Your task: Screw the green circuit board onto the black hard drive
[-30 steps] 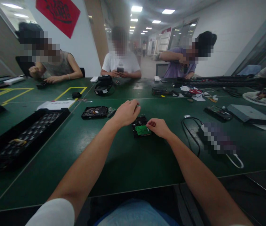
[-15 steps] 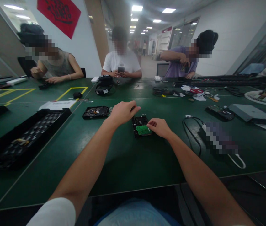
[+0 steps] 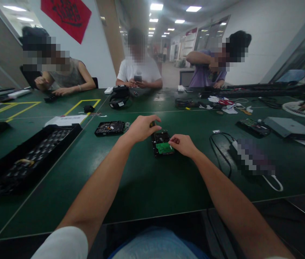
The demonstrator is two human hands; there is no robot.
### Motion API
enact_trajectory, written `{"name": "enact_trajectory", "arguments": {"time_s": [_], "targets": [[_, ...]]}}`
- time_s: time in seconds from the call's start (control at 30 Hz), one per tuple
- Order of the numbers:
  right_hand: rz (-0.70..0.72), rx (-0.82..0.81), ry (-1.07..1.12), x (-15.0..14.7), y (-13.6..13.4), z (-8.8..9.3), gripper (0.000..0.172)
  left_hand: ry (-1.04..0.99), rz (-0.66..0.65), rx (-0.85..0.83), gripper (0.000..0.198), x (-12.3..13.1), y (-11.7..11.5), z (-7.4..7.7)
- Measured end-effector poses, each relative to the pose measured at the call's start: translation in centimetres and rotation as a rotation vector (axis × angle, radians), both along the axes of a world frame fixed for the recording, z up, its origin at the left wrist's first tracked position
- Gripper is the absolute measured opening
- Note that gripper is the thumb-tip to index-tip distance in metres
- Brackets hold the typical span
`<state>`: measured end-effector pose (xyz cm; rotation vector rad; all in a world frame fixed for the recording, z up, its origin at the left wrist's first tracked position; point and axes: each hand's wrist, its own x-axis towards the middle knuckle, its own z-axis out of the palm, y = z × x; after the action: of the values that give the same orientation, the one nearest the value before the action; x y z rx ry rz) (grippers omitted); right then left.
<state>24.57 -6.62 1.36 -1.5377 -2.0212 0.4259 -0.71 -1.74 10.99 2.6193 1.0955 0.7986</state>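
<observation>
An opened hard drive (image 3: 155, 150), black with a green circuit board (image 3: 164, 148) on its near part, lies on the table in front of me. My left hand (image 3: 142, 128) is over its far left corner, with the thumb and fingers around what looks like a screwdriver (image 3: 153, 124) with a black-and-yellow handle. The tool's tip cannot be made out. At the drive's right edge, my right hand (image 3: 181, 145) has its fingers pinched together, touching the board's side. Left of my left hand lies a second hard drive (image 3: 109, 128), with small loose metal parts (image 3: 127, 126) beside it.
A long black tray (image 3: 33, 158) lies at the left. On the right are a cable (image 3: 229, 162), a blurred-out white-edged object (image 3: 252, 158), another drive (image 3: 253, 127) and a grey metal case (image 3: 290, 127). Across the green table (image 3: 141, 187) sit several people.
My left forefinger has lifted and stretched, baring more of the yellow on the tool's handle. The right hand stays at the drive's edge. The view has shifted slightly.
</observation>
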Motion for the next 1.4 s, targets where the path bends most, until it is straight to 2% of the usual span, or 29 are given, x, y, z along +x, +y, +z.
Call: {"name": "enact_trajectory", "arguments": {"time_s": [0.1,0.17,0.23,0.3,0.4,0.47,0.6,0.8,0.87,0.93,1.0,1.1,1.17,1.23,1.4], "targets": [[0.012,0.003,-0.004,0.1,0.0,0.0,0.015,0.137,0.173,0.072,0.038,0.3,-0.4,0.3],[0.009,0.001,-0.002,0.1,0.1,-0.1,0.016,0.179,0.213,0.085,0.041,0.6,-0.7,0.4],[-0.001,-0.003,-0.001,0.2,0.2,-0.3,0.017,0.152,0.161,0.077,0.034,0.8,-0.9,0.3],[-0.004,-0.005,-0.006,0.2,0.3,-0.4,0.017,0.077,0.044,0.051,0.027,0.9,-1.0,0.2],[-0.003,-0.004,-0.012,0.2,0.4,-0.5,0.017,-0.016,-0.143,-0.043,0.030,0.6,-0.8,0.1],[-0.004,-0.004,-0.012,0.2,0.4,-0.5,0.017,-0.030,-0.181,-0.093,0.030,0.4,-0.6,0.1],[-0.011,-0.007,-0.009,0.2,0.3,-0.4,0.017,0.003,-0.033,-0.036,0.023,0.3,-0.5,0.0],[-0.003,-0.006,0.000,0.1,0.3,-0.4,0.018,0.057,0.163,0.032,0.037,1.1,-0.8,-0.2],[-0.004,-0.004,-0.001,0.1,0.3,-0.4,0.017,0.050,0.186,0.026,0.036,1.3,-0.9,-0.3],[-0.005,-0.008,-0.003,0.1,0.3,-0.4,0.016,0.002,0.127,-0.009,0.028,1.4,-1.0,-0.4],[-0.005,-0.008,-0.006,0.2,0.3,-0.3,0.017,-0.082,-0.006,-0.067,0.027,1.2,-1.0,-0.4],[-0.002,0.000,-0.010,0.2,0.3,-0.3,0.016,-0.191,-0.211,-0.243,0.033,0.9,-0.9,-0.4],[0.003,0.003,-0.007,0.1,0.3,-0.3,0.015,-0.202,-0.269,-0.363,0.034,0.9,-1.0,-0.3],[0.004,0.004,-0.002,0.1,0.4,-0.3,0.015,-0.184,-0.244,-0.365,0.031,0.9,-1.1,-0.2],[0.004,0.005,-0.010,0.1,0.3,-0.3,0.016,-0.109,-0.049,-0.139,0.018,0.9,-1.0,-0.1]]}}
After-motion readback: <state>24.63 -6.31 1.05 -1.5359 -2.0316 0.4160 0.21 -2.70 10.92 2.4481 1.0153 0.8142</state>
